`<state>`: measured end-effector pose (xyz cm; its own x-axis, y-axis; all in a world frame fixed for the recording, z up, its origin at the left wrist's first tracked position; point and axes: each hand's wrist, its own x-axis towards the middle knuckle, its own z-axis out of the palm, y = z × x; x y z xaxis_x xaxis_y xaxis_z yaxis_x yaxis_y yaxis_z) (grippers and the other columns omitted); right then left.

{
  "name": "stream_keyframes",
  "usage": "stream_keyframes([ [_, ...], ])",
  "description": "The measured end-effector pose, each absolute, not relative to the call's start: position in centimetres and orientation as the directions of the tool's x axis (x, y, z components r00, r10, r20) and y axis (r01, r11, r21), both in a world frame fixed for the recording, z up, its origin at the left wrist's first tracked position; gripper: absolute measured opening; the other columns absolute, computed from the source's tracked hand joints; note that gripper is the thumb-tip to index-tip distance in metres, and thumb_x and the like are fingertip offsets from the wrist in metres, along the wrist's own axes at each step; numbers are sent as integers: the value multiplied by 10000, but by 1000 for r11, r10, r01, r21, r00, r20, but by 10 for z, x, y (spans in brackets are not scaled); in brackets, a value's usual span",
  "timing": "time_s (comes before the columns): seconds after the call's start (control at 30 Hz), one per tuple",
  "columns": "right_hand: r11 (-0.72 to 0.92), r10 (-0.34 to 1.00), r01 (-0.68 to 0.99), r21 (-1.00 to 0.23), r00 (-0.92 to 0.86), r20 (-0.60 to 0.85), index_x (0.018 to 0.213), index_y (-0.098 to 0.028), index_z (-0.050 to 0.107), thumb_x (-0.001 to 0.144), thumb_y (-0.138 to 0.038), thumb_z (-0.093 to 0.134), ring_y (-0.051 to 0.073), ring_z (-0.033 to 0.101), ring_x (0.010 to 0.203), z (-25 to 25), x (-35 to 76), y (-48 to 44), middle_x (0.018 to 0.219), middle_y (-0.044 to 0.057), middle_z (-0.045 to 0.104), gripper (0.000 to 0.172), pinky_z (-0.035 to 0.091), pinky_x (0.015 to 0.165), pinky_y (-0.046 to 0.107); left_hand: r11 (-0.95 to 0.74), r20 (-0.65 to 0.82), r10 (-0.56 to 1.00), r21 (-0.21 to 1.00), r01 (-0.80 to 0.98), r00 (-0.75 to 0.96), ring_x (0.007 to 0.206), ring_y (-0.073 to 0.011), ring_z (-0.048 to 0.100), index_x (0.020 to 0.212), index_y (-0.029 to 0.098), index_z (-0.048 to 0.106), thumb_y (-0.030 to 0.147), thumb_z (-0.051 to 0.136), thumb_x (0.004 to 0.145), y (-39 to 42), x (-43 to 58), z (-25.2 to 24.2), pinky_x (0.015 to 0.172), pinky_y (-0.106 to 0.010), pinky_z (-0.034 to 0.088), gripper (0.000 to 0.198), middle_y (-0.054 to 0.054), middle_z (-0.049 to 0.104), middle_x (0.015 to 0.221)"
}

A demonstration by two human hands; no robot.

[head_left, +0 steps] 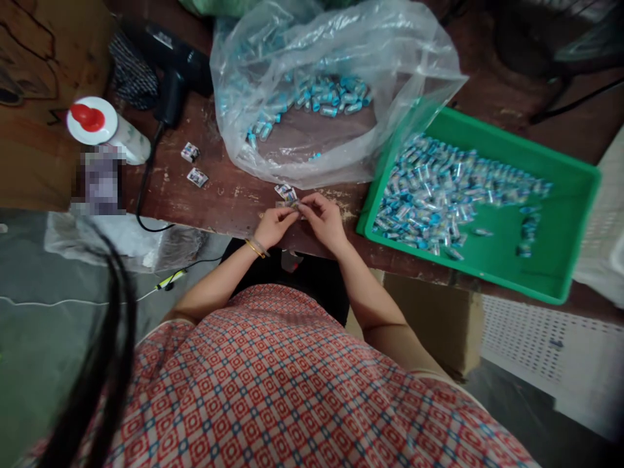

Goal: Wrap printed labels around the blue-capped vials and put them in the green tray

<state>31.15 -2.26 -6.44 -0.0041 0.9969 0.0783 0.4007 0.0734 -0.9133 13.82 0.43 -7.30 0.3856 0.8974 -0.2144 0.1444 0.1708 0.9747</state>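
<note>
At the front edge of the table, my left hand (273,226) and my right hand (322,220) meet, thumbs and fingertips pinched together. Whatever small thing lies between the fingertips is too small to make out. Just beyond them is a little pile of small printed pieces (285,192), possibly labels. Two similar printed stacks (190,152) lie farther left. Past my hands, a clear plastic bag (414,45) lies open with several small clear tubes with blue ends (336,97) inside. Many such tubes with printed wraps (429,195) fill much of a green bin (578,234) at the right.
A black heat gun (178,71) rests at the back left, its cord (143,182) hanging over the edge. Beside it stands a white bottle with a red top (88,118). A cardboard box (43,130) is at far left. Below the bin are another carton (433,318) and a white perforated crate (526,344).
</note>
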Motion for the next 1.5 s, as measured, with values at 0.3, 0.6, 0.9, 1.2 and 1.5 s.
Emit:
stream_keyframes([
  [0.3, 320, 875, 581, -748, -484, -2, 1148, -224, 660, 973, -263, 662, 217, 712, 850, -25, 326, 34, 947, 38, 783, 180, 529, 794, 327, 359, -345, 857, 933, 36, 383, 597, -119, 546, 698, 165, 733, 519, 875, 660, 24, 109, -72, 623, -255, 412, 383, -10, 680, 634],
  [0.6, -213, 948, 876, -433, 293, 126, 1046, -63, 615, 1052, -260, 547, 230, 583, 1295, -77, 383, 214, 1317, 264, 676, 209, 403, 1108, 448, 547, -515, 835, 731, -409, 196, 668, -104, 636, 731, 177, 680, 451, 964, 573, 23, 103, -72, 643, -240, 485, 425, 8, 688, 692],
  [0.9, -39, 979, 760, -648, 160, 128, 1067, -170, 670, 951, -325, 719, 247, 673, 1023, -74, 369, 171, 1078, 105, 742, 199, 520, 1003, 497, 420, -429, 903, 861, -287, 33, 588, -77, 556, 693, 175, 689, 471, 950, 475, 20, 91, -74, 596, -235, 453, 451, 25, 675, 657],
  [1.2, 165, 958, 356, -920, -281, 63, 1129, -242, 727, 907, -404, 770, 165, 657, 834, -4, 324, 19, 952, 13, 716, 278, 577, 778, 328, 433, -408, 900, 879, -202, 154, 608, -98, 581, 737, 161, 715, 395, 931, 560, 6, 103, -73, 611, -247, 446, 364, 19, 672, 660],
  [1.5, 197, 962, 410, -890, -256, 95, 1133, -241, 748, 898, -432, 767, 172, 656, 792, -1, 333, -14, 987, 22, 767, 303, 551, 744, 323, 346, -313, 904, 936, -70, 291, 751, -149, 665, 824, 169, 764, 437, 938, 627, -15, 113, -63, 744, -290, 509, 376, -23, 752, 790],
])
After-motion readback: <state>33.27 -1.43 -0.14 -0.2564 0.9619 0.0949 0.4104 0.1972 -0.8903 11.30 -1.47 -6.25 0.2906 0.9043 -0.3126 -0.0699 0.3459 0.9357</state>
